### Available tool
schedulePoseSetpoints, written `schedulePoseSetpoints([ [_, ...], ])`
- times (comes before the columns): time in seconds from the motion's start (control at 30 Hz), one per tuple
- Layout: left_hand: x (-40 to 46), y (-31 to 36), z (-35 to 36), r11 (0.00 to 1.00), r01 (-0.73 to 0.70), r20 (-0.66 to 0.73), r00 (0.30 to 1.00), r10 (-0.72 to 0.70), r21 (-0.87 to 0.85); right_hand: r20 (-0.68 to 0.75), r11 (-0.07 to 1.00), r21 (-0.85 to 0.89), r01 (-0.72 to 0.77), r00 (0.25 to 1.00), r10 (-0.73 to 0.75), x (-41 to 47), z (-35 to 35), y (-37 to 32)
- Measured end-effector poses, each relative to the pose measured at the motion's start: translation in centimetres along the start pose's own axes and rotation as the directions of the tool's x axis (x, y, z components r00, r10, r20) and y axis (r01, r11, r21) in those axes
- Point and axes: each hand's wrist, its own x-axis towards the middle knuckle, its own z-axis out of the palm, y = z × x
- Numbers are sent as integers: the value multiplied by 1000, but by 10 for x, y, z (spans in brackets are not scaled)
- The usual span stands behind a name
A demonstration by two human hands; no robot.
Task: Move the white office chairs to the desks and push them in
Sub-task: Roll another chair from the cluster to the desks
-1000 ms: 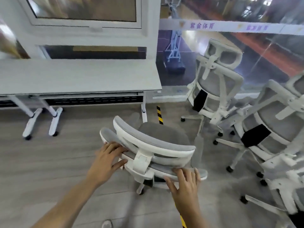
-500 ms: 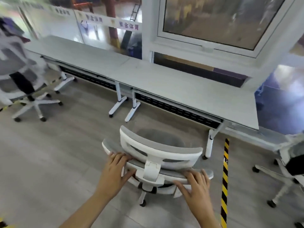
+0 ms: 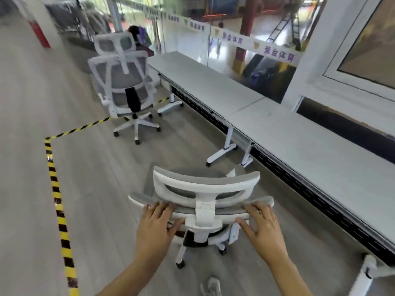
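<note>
A white office chair (image 3: 205,189) with grey mesh stands on the floor right in front of me, its back toward me. My left hand (image 3: 157,226) grips the left end of its backrest top. My right hand (image 3: 261,226) grips the right end. The chair sits left of a row of grey desks (image 3: 299,146) that runs along the window wall on the right. A second white chair (image 3: 123,82) stands farther off at the left end of the desks, its back toward me.
Yellow-black floor tape (image 3: 57,201) runs up the left side and turns toward the far chair. White desk legs on casters (image 3: 224,149) stand ahead of the held chair. Another desk leg (image 3: 366,274) is at bottom right. My shoe (image 3: 210,286) shows below.
The view has swung left along the desks, and the held chair has turned with it. The group of chairs on the right has left the view. Both hands keep their grip.
</note>
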Motion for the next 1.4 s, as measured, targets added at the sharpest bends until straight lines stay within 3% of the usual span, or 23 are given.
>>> schedulePoseSetpoints([
  [0.13, 67, -17, 7, 991, 127, -68, 990, -124, 37, 85, 992, 66, 104, 990, -109, 114, 35, 5],
  [0.3, 155, -48, 3, 944, 324, -132, 935, -328, -54, 188, 972, 84, 220, 954, -232, 259, 78, 2],
  [0.47, 232, -112, -2, 880, 459, -180, 882, -435, 122, 276, 955, 122, 272, 914, -295, 376, 118, -16],
  [0.57, 285, -134, 0, 836, 548, -156, 826, -542, -1, 311, 951, 125, 283, 899, -308, 442, 148, -30],
  [0.87, 430, -218, 7, 808, 586, -129, 798, -588, -62, 419, 967, 126, 221, 872, -254, 604, 213, -79],
  [1.2, 574, -298, 10, 818, 573, -126, 809, -575, -53, 427, 970, 228, 87, 886, -180, 747, 274, -123],
  [1.4, 639, -322, 22, 802, 596, -156, 789, -595, -46, 436, 965, 236, 113, 875, -209, 826, 309, -125],
])
